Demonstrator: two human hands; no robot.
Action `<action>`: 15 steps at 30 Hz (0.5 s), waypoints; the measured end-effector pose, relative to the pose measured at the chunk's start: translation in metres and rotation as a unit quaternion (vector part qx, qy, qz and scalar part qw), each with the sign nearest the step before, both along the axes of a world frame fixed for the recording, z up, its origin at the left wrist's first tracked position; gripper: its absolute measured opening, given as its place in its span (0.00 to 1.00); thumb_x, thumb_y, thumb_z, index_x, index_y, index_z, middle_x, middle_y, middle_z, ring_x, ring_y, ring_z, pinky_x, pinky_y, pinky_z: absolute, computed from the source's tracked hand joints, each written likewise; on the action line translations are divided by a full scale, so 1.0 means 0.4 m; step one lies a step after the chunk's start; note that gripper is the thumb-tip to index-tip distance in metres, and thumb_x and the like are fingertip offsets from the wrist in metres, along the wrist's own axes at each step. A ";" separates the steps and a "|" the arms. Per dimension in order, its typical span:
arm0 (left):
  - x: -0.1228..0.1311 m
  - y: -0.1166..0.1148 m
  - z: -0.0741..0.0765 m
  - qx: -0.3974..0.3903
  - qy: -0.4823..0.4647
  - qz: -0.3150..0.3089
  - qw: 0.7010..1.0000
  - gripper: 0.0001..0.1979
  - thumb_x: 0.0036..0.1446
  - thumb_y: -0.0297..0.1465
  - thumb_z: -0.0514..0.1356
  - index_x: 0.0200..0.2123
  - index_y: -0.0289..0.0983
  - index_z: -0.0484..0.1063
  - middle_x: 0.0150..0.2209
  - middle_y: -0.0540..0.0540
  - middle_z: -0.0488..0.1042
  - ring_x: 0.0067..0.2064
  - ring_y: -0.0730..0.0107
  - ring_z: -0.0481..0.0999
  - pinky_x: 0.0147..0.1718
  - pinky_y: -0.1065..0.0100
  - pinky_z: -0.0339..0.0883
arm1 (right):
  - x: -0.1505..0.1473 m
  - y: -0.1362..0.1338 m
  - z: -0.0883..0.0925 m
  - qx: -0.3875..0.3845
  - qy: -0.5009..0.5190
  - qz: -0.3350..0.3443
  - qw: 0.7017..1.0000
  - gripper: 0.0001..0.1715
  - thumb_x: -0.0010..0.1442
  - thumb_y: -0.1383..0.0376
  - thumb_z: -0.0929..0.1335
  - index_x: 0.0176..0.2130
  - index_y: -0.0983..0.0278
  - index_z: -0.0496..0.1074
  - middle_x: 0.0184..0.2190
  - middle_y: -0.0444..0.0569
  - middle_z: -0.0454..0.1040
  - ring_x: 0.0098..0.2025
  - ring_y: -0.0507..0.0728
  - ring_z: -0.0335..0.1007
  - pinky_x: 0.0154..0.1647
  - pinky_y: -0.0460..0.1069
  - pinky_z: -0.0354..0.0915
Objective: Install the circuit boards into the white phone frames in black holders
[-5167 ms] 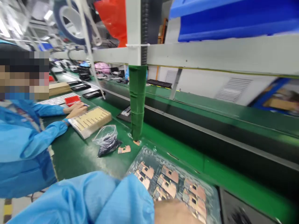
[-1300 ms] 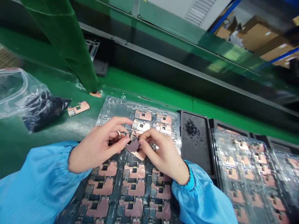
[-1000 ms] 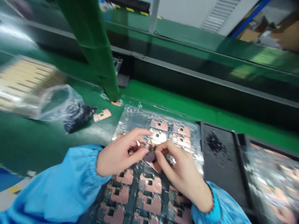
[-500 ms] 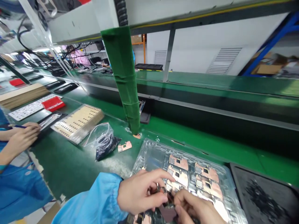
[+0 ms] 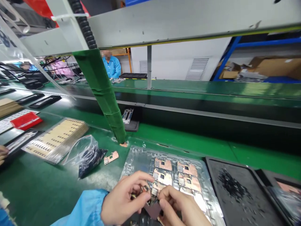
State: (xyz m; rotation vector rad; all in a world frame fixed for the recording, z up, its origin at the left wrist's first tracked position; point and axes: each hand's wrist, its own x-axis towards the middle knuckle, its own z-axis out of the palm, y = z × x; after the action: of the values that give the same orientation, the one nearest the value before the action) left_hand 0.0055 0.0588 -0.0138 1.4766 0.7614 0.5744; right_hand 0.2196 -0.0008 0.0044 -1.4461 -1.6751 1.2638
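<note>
Over a clear plastic tray, both my hands are close together on one small circuit board with a flat brownish face. My left hand, in a blue sleeve, is closed around its left side, thumb and fingers bent. Small metallic parts show between the fingers. The thumb and forefinger of my right hand pinch the board's right edge; whether a tiny part is also between them is hidden. Several copper-coloured boards lie in the tray's pockets just beyond my fingers.
A black tray with small black pieces stands at right. Left of the clear tray lie a loose copper-coloured board, a plastic bag of dark parts and stacked cream sheets. A green-wrapped post rises behind. A co-worker's hand shows far left.
My view has turned to the right, so the bench things sit further left and more of the right side shows. Both hands stay on the board, with slight finger shifts.
</note>
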 end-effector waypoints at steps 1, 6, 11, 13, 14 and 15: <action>-0.001 -0.001 -0.001 -0.003 -0.007 0.003 1.000 0.17 0.67 0.40 0.62 0.55 0.41 0.69 0.36 0.48 0.70 0.26 0.77 0.71 0.27 0.76 0.68 | 0.000 -0.001 0.004 0.001 0.004 -0.004 1.000 0.14 0.72 0.57 0.60 0.36 0.59 0.66 0.24 0.42 0.73 0.26 0.53 0.68 0.28 0.46 0.61; -0.002 -0.003 -0.009 0.003 0.002 -0.001 1.000 0.17 0.68 0.43 0.60 0.56 0.42 0.69 0.34 0.49 0.70 0.26 0.77 0.72 0.26 0.76 0.67 | -0.008 -0.009 -0.007 0.039 -0.042 -0.021 0.998 0.13 0.71 0.60 0.60 0.35 0.60 0.66 0.28 0.44 0.74 0.26 0.53 0.65 0.27 0.47 0.58; 0.003 -0.011 0.000 0.006 0.017 -0.004 1.000 0.17 0.70 0.44 0.58 0.55 0.43 0.68 0.37 0.49 0.72 0.28 0.76 0.75 0.30 0.74 0.69 | -0.014 -0.013 -0.008 0.070 -0.043 -0.055 0.995 0.12 0.71 0.60 0.60 0.35 0.60 0.64 0.29 0.45 0.71 0.29 0.54 0.64 0.30 0.48 0.57; 0.004 -0.013 0.005 -0.026 0.008 0.020 0.999 0.17 0.69 0.45 0.60 0.54 0.43 0.69 0.40 0.48 0.72 0.30 0.75 0.77 0.32 0.73 0.71 | -0.015 -0.013 0.001 0.053 0.004 -0.074 0.996 0.14 0.72 0.58 0.60 0.35 0.60 0.65 0.28 0.44 0.70 0.29 0.53 0.64 0.31 0.48 0.58; 0.006 -0.013 0.007 -0.052 -0.002 0.031 0.998 0.18 0.67 0.46 0.61 0.53 0.42 0.68 0.40 0.48 0.71 0.30 0.74 0.78 0.31 0.73 0.72 | -0.015 -0.013 0.005 0.042 0.040 -0.082 0.995 0.15 0.72 0.56 0.61 0.36 0.60 0.66 0.28 0.43 0.70 0.30 0.53 0.65 0.32 0.48 0.59; 0.009 -0.011 0.010 -0.077 -0.018 0.039 0.996 0.19 0.66 0.46 0.63 0.52 0.42 0.68 0.39 0.49 0.71 0.30 0.74 0.78 0.30 0.73 0.72 | -0.015 -0.013 0.008 0.030 0.086 -0.088 0.992 0.15 0.71 0.54 0.62 0.37 0.61 0.67 0.29 0.44 0.70 0.31 0.53 0.66 0.33 0.48 0.60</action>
State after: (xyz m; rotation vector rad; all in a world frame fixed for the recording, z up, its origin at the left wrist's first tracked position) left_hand 0.0092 0.0542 -0.0098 1.2955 0.8204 0.5863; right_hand 0.2134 -0.0058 0.0076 -1.3750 -1.4267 1.1939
